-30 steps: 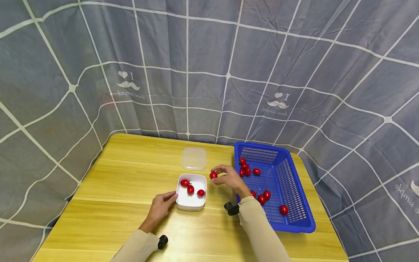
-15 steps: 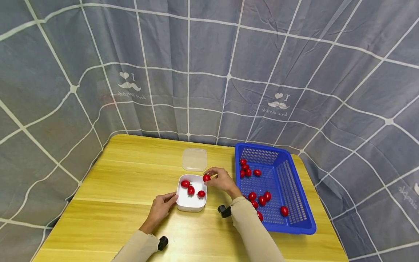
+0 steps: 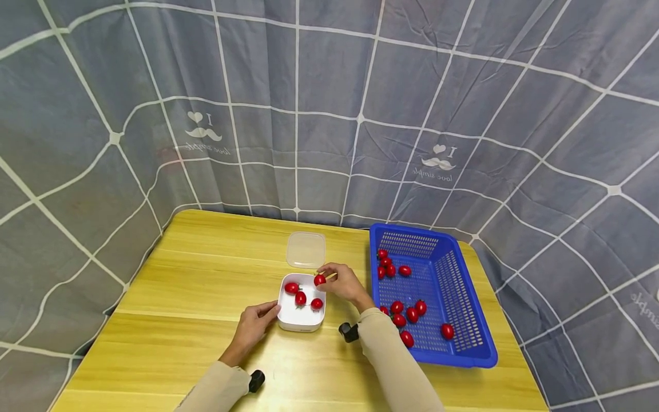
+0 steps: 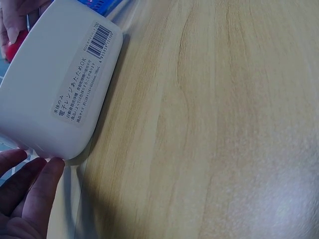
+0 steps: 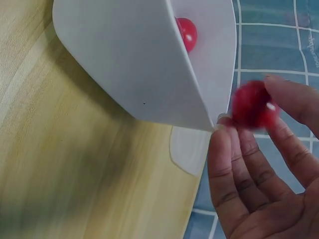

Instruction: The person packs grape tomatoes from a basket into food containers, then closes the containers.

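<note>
Between thumb and fingertips, my right hand (image 3: 344, 284) pinches a red cherry tomato (image 3: 319, 280) at the far right corner of a white square food container (image 3: 301, 328). The right wrist view has this tomato (image 5: 250, 105) blurred, just beyond the rim, with other fingertips right at the container's corner. Three cherry tomatoes (image 3: 300, 298) lie inside the container. On its left side, my left hand (image 3: 253, 326) rests its fingertips against the wall. The left wrist view shows these fingers (image 4: 42, 191) fairly straight at the container's corner, near a printed barcode label (image 4: 82, 74).
A blue perforated basket (image 3: 484, 343) with several cherry tomatoes (image 3: 405, 270) stands on the right of the wooden table (image 3: 206, 274). Behind the container lies a translucent lid (image 3: 306, 250). A grey curtain with white grid lines (image 3: 329, 137) hangs around the table's far side and sides.
My right hand has moved left with the cherry tomato, from between basket and container to over the container's far right corner. The left hand has stayed at the container's side.
</note>
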The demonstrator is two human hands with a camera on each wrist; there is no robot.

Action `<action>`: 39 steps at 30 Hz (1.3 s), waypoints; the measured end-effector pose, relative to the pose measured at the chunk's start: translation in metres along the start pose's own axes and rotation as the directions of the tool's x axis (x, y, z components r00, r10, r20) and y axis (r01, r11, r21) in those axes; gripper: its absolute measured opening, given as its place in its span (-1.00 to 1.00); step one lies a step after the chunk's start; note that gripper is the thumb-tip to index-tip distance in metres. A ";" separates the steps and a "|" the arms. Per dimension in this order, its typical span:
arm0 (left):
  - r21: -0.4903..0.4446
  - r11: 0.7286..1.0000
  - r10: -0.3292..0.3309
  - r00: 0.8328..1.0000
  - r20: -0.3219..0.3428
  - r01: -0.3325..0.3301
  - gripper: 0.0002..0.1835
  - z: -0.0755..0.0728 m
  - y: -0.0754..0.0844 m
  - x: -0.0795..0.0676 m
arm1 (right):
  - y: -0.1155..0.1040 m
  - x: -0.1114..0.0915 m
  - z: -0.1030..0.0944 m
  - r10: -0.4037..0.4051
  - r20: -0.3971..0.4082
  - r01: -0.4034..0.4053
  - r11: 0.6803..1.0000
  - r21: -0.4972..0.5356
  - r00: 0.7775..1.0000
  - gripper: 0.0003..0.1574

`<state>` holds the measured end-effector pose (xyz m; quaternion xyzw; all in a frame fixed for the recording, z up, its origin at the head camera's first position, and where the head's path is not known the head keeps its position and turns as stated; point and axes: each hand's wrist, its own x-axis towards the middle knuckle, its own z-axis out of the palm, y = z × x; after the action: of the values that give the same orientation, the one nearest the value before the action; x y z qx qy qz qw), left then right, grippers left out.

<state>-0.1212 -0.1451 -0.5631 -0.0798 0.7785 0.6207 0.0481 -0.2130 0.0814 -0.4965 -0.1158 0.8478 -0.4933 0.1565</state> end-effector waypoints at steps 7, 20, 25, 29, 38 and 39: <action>0.035 0.999 0.013 1.000 -0.005 -0.013 -0.64 0.000 0.000 0.000 | 0.003 -0.002 -0.004 -0.026 -0.005 0.026 1.000 0.002 1.000 -0.58; 0.029 0.999 -0.019 1.000 -0.003 0.019 -0.63 -0.001 0.000 0.001 | -0.004 -0.007 -0.017 -0.034 -0.059 0.032 0.998 -0.048 0.998 -0.65; 0.040 0.999 -0.014 1.000 0.008 0.013 -0.62 -0.002 0.000 0.001 | -0.006 -0.011 -0.024 -0.056 -0.074 0.055 0.998 -0.021 0.996 -0.62; 0.043 0.999 -0.007 1.000 0.006 0.007 -0.63 -0.002 0.001 0.001 | -0.009 -0.014 -0.030 -0.025 -0.079 0.025 1.000 -0.002 0.997 -0.59; 0.043 0.999 -0.009 1.000 0.004 0.009 -0.62 -0.003 0.002 0.001 | -0.008 -0.022 -0.045 -0.020 -0.110 0.021 1.000 0.004 0.994 -0.59; 0.041 0.999 -0.012 1.000 0.003 0.012 -0.62 -0.003 0.002 0.001 | -0.008 -0.023 -0.047 -0.018 -0.114 0.019 1.000 0.007 0.993 -0.59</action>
<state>-0.1223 -0.1473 -0.5612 -0.0823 0.7906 0.6043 0.0546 -0.2086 0.1232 -0.4647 -0.0949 0.8522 -0.5040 0.1038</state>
